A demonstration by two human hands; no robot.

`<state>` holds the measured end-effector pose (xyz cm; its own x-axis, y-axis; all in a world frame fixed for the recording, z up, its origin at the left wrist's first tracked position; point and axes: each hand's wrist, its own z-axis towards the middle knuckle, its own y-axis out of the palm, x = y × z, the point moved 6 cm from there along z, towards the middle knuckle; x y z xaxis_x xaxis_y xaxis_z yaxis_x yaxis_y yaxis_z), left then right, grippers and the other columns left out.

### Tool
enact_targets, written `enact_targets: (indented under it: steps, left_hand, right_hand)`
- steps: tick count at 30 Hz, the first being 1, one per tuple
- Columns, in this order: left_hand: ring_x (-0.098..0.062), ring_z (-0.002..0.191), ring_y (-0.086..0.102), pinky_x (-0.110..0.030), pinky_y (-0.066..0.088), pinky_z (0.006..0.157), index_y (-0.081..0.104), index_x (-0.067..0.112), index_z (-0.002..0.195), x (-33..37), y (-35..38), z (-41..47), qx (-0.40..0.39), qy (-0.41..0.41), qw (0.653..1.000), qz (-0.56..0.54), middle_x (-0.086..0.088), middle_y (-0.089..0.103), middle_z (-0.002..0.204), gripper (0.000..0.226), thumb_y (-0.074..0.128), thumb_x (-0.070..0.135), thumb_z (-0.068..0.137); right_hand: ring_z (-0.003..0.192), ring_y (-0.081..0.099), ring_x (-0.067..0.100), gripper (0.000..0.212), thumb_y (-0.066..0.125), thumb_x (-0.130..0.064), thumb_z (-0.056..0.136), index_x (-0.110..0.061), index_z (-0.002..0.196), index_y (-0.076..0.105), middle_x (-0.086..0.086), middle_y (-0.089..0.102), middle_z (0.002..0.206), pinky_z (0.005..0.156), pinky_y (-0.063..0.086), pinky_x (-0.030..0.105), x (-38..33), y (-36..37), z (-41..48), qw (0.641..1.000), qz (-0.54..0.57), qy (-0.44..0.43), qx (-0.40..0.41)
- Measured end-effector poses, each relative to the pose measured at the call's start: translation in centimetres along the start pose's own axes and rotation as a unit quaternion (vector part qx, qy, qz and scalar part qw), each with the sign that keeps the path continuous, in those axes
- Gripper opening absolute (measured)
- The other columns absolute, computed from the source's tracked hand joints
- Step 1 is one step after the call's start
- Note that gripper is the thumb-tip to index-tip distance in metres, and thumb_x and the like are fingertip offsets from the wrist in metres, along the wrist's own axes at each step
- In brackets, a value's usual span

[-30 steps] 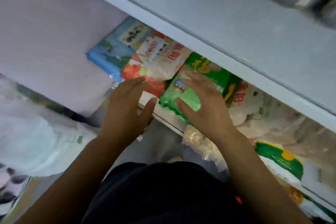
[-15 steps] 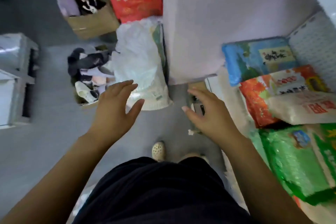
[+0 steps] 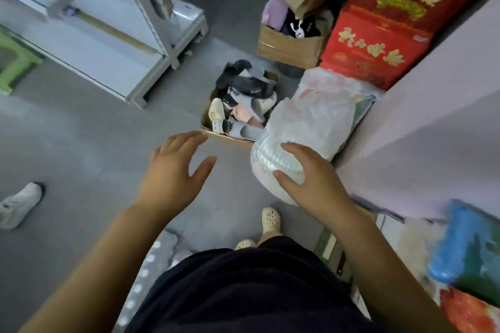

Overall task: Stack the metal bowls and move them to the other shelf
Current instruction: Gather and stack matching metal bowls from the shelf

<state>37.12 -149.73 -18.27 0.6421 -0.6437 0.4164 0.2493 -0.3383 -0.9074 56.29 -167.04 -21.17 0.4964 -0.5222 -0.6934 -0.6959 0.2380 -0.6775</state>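
No metal bowls are in view. My left hand (image 3: 176,167) hovers over the grey floor with its fingers spread and nothing in it. My right hand (image 3: 311,178) is also open and empty, held in front of a white plastic bag (image 3: 305,121) that stands on the floor; I cannot tell whether it touches the bag. A pale grey metal shelf unit (image 3: 113,35) stands at the upper left, its lower boards bare apart from a long wooden stick.
A cardboard box of slippers (image 3: 240,100) sits on the floor ahead. Behind it are an open carton of clothes (image 3: 292,35) and red packages (image 3: 384,21). A lilac panel (image 3: 438,130) and food bags (image 3: 470,259) fill the right. Another person's white shoe (image 3: 19,205) is at left.
My view has swung left, away from the food-bag shelf toward the floor and the grey shelf unit. Both hands came off the green bag and now hang open.
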Motion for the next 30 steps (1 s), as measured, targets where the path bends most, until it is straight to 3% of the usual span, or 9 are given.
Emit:
enact_targets:
  steps: [8, 11, 14, 17, 19, 24, 30]
  left_hand:
    - [-0.029, 0.133, 0.050, -0.055, 0.045, 0.106, 0.055, 0.017, 0.141, -2.8, -1.5, 1.8, 0.088, -0.172, 0.978, -0.071, -0.004, 0.060, 0.141, 0.049, 0.058, 0.042, 0.099]
    - [-0.029, 0.133, 0.050, -0.053, 0.044, 0.107, 0.055, 0.017, 0.141, -5.4, -2.6, 0.5, 0.116, -0.229, 0.964, -0.073, -0.004, 0.060, 0.141, 0.048, 0.059, 0.042, 0.100]
    - [-0.028, 0.134, 0.048, -0.050, 0.041, 0.108, 0.054, 0.018, 0.141, -8.6, -3.8, -1.2, 0.137, -0.303, 0.940, -0.074, -0.003, 0.059, 0.142, 0.049, 0.058, 0.043, 0.099]
    - [-0.028, 0.132, 0.049, -0.050, 0.041, 0.107, 0.054, 0.020, 0.142, -12.1, -4.9, -2.4, 0.165, -0.355, 0.917, -0.082, -0.002, 0.059, 0.141, 0.049, 0.058, 0.043, 0.099]
    - [-0.026, 0.133, 0.048, -0.051, 0.041, 0.107, 0.053, 0.020, 0.142, -14.7, -6.0, -2.9, 0.188, -0.378, 0.901, -0.097, -0.001, 0.060, 0.140, 0.049, 0.058, 0.044, 0.099]
    - [-0.022, 0.134, 0.047, -0.052, 0.041, 0.109, 0.052, 0.022, 0.143, -23.0, -11.0, -2.3, 0.217, -0.387, 0.890, -0.105, 0.002, 0.059, 0.140, 0.051, 0.057, 0.046, 0.098]
    - [-0.024, 0.134, 0.048, -0.047, 0.039, 0.110, 0.054, 0.020, 0.142, -34.2, -19.3, -1.5, 0.230, -0.378, 0.895, -0.052, 0.000, 0.058, 0.141, 0.050, 0.059, 0.045, 0.099]
  right_hand:
    - [0.133, 0.051, 0.011, 0.052, 0.072, -0.036, 0.095, -0.027, 0.143, 0.055, -0.009, 0.057, 0.145, 0.104, 0.036, 0.019, -4.1, -1.2, 11.2, 0.987, -0.056, -0.108, -0.107]
    - [0.133, 0.051, 0.011, 0.054, 0.072, -0.037, 0.095, -0.028, 0.145, 0.054, -0.009, 0.056, 0.146, 0.106, 0.040, 0.023, -7.8, 1.5, 14.3, 0.972, -0.063, -0.158, -0.161]
    - [0.138, 0.044, 0.007, 0.056, 0.073, -0.033, 0.095, -0.023, 0.146, 0.054, -0.006, 0.054, 0.149, 0.107, 0.032, 0.017, -12.1, 5.7, 16.5, 0.951, -0.075, -0.212, -0.211]
    - [0.137, 0.048, 0.010, 0.055, 0.073, -0.031, 0.095, -0.021, 0.146, 0.055, -0.004, 0.055, 0.148, 0.108, 0.032, 0.016, -16.5, 10.0, 18.3, 0.932, -0.082, -0.247, -0.252]
    - [0.136, 0.050, 0.010, 0.055, 0.073, -0.032, 0.095, -0.021, 0.146, 0.056, -0.004, 0.057, 0.147, 0.113, 0.035, 0.021, -19.3, 12.7, 19.6, 0.922, -0.089, -0.270, -0.264]
    - [0.137, 0.047, 0.008, 0.054, 0.072, -0.032, 0.095, -0.022, 0.146, 0.056, -0.006, 0.056, 0.148, 0.111, 0.032, 0.016, -27.5, 18.8, 23.4, 0.912, -0.093, -0.298, -0.267]
    - [0.132, 0.051, 0.009, 0.054, 0.073, -0.032, 0.095, -0.023, 0.146, 0.056, -0.004, 0.060, 0.144, 0.097, 0.029, 0.008, -38.8, 24.5, 28.2, 0.910, -0.083, -0.325, -0.243]
